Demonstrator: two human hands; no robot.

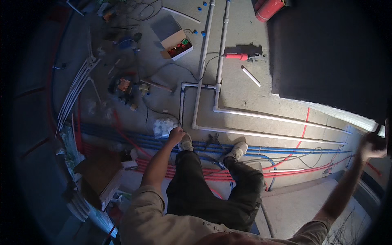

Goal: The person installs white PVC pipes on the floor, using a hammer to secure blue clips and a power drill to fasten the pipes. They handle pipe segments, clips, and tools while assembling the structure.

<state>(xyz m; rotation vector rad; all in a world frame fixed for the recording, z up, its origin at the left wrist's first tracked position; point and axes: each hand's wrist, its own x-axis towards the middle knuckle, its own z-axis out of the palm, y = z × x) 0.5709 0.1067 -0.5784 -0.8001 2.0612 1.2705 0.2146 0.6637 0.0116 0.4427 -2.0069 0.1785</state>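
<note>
One left hand | fingers curled in — near bag of white pieces | right hand — dim edge, can't tell grip

White fittings, white pipes, blue tubes, red tubes, red-handled tool

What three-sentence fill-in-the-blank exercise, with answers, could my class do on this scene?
1. In the picture, the left hand appears beside a see-through ____ of white pieces.
2. The corded tool near the short white pipe has a handle coloured ____.
3. The cardboard box near the picture's top is ____, so its red and green contents show.
Missing words: bag; red; open.
</note>
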